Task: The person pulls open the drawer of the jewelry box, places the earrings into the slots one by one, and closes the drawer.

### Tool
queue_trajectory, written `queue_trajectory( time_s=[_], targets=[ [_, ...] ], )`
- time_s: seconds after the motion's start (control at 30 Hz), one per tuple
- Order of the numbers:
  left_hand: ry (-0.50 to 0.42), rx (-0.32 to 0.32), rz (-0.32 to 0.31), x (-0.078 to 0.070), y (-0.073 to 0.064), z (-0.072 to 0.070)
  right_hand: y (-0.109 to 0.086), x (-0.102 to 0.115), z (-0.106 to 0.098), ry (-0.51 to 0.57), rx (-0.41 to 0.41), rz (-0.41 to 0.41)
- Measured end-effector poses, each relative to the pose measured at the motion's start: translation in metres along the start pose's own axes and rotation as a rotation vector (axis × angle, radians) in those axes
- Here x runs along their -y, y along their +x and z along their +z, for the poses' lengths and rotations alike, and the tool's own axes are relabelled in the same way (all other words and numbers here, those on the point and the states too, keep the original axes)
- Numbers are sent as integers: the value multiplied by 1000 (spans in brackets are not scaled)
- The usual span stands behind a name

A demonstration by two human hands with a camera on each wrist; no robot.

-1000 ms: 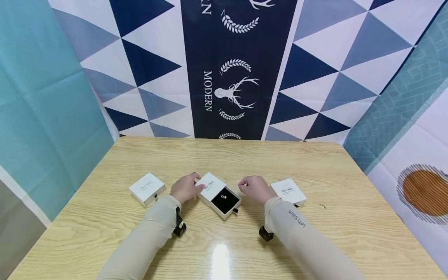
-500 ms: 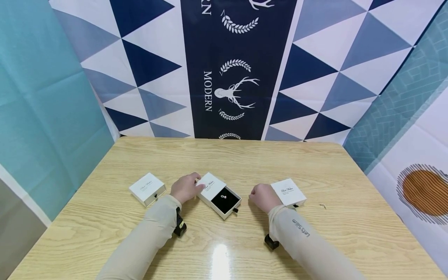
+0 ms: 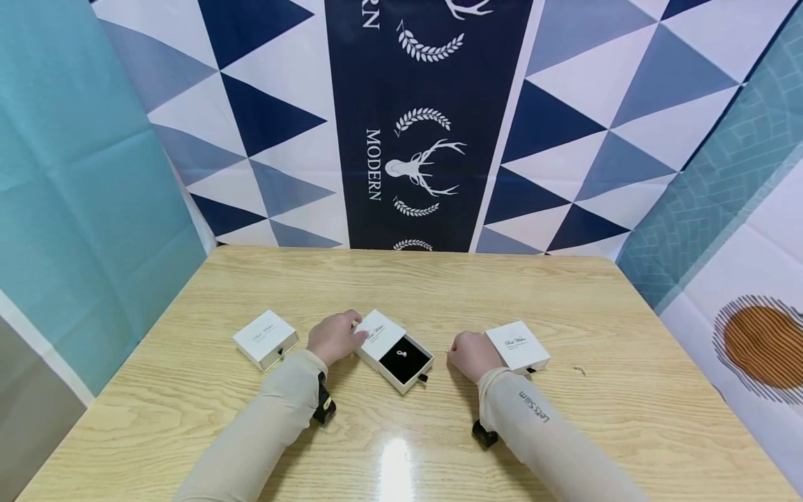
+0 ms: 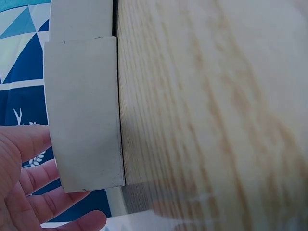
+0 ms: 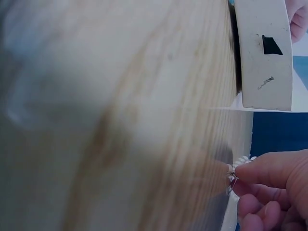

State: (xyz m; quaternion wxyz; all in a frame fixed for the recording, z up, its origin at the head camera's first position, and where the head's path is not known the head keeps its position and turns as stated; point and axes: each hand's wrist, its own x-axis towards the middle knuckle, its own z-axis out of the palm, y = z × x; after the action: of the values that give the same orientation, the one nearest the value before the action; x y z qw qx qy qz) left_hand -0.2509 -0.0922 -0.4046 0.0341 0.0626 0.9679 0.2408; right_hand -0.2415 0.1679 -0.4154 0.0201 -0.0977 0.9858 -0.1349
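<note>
A white drawer-style jewellery box [image 3: 384, 335] sits mid-table with its drawer [image 3: 422, 345] pulled partway out. On the drawer's black lining lies a small silver jewellery piece [image 3: 401, 353]. My left hand [image 3: 334, 337] grips the sleeve end of this box, thumb over its top; the left wrist view has the fingers [image 4: 41, 178] around the box's end [image 4: 86, 115]. To the right of the drawer is my right hand [image 3: 473, 353], apart from it. Between thumb and forefinger it pinches a tiny silver jewellery piece [image 5: 232, 174], whose exact kind I cannot tell.
A closed white box [image 3: 266, 337] stands to the left of my left hand. Another white box [image 3: 519, 344] lies just right of my right hand. Further right on the wooden table [image 3: 401, 279] is a tiny pale object [image 3: 579, 370]. Patterned cloth hangs behind the table.
My right hand has moved right, away from the open drawer, and then stayed nearly still. The left hand and the boxes have kept their places.
</note>
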Motion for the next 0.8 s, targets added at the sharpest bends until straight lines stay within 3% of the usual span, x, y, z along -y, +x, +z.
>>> queue_trajectory(
  time_s=[0.47, 0.8],
  targets=[
    [-7, 5, -2, -1, -1, -1, 1, 4, 1, 51, 56, 15],
    [-96, 25, -35, 4, -1, 2, 0, 6, -5, 55, 105, 18]
  ],
)
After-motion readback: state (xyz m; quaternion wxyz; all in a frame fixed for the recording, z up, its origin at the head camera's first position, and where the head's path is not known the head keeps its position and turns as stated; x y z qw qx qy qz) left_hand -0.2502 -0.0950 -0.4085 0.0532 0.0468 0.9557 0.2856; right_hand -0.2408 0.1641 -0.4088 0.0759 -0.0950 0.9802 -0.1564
